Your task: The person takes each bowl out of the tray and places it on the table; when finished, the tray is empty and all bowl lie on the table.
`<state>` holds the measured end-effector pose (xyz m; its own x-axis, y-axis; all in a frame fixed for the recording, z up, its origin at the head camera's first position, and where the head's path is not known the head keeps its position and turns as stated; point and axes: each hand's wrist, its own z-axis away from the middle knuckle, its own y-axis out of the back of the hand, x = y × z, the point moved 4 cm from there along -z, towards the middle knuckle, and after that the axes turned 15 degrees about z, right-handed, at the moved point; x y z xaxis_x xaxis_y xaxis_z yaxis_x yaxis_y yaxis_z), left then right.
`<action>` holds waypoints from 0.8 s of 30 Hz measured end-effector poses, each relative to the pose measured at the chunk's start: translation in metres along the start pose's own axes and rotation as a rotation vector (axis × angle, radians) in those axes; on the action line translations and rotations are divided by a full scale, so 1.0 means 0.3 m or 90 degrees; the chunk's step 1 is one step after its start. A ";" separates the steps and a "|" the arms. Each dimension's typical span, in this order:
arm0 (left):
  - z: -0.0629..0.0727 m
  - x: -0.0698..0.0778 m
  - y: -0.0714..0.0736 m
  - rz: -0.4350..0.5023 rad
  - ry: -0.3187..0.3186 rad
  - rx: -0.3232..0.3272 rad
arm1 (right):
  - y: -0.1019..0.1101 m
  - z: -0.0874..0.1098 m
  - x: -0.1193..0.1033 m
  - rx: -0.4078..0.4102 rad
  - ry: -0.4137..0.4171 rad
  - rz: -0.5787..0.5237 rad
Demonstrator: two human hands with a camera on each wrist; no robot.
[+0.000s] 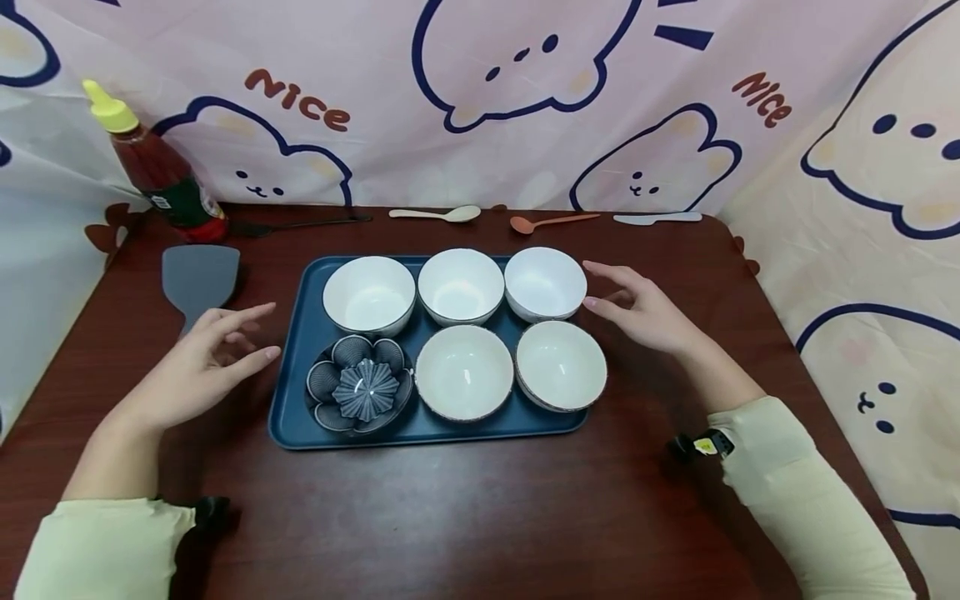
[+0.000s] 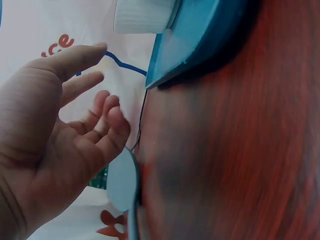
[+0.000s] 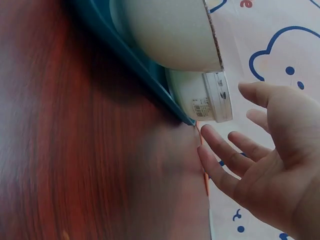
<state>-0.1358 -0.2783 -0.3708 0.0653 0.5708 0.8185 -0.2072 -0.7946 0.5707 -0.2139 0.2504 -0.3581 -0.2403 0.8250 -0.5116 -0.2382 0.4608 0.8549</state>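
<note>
A blue tray (image 1: 480,431) bears several white bowls (image 1: 465,372) in two rows. At its front left sits a dark blue flower-shaped bowl (image 1: 327,383) with a pleated centre. My left hand (image 1: 198,362) hovers left of the tray, fingers loosely bent and holding nothing; the left wrist view shows this hand (image 2: 65,125) apart from the tray's corner (image 2: 172,67). On the other side, my right hand (image 1: 641,312) is beside the back right bowl (image 1: 545,283). In the right wrist view, a gap separates the spread fingers of that hand (image 3: 280,145) from the bowl with a barcode label (image 3: 195,97).
A red sauce bottle (image 1: 168,179) stands at the back left, near a grey spatula (image 1: 199,275) and a dark fork-like utensil (image 1: 300,223). Along the back edge lie a cream spoon (image 1: 461,214), an orange spoon (image 1: 522,225) and a white knife (image 1: 656,218). A patterned curtain (image 1: 525,158) hangs behind.
</note>
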 end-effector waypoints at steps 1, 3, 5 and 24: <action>-0.004 -0.003 -0.005 0.005 0.005 -0.005 | -0.004 -0.007 -0.001 -0.006 0.000 -0.007; -0.011 -0.010 -0.015 0.015 0.008 -0.013 | -0.012 -0.019 -0.004 -0.017 -0.001 -0.023; -0.018 -0.017 -0.026 0.031 0.005 -0.020 | -0.019 -0.027 -0.008 -0.025 -0.001 -0.037; -0.036 -0.091 -0.071 0.144 0.017 -0.045 | -0.096 -0.071 0.034 -0.014 -0.049 -0.231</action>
<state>-0.1438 -0.2747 -0.4060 -0.0158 0.3859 0.9224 -0.2813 -0.8870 0.3663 -0.2296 0.2387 -0.3897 -0.0647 0.6315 -0.7727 -0.3150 0.7218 0.6163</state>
